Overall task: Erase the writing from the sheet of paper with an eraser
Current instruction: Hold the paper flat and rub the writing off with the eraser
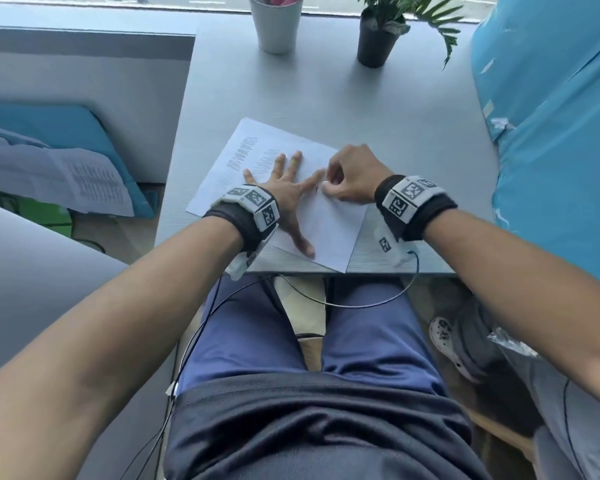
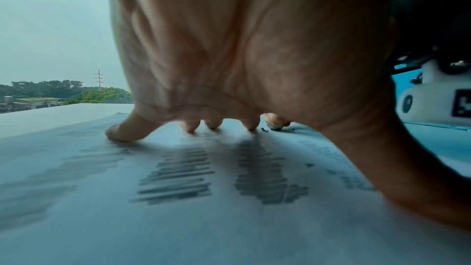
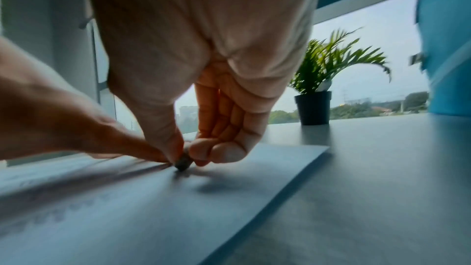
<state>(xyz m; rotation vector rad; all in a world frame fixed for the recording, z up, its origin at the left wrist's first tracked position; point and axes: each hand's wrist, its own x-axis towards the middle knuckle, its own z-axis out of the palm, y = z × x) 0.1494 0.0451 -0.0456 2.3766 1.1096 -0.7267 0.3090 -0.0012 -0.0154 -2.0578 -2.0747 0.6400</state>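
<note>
A white sheet of paper with grey writing lies skewed on the grey table. My left hand lies flat on it with the fingers spread, pressing it down. My right hand pinches a small dark-tipped eraser between thumb and fingertips, its tip on the paper just right of the left index finger. In the left wrist view the left fingertips press the sheet beside blocks of grey writing, and the eraser shows beyond them with dark crumbs beside it.
A white cup and a potted plant stand at the table's far edge by the window. A blue object borders the table's right side. Papers lie on a blue surface to the left. Cables hang below the table's near edge.
</note>
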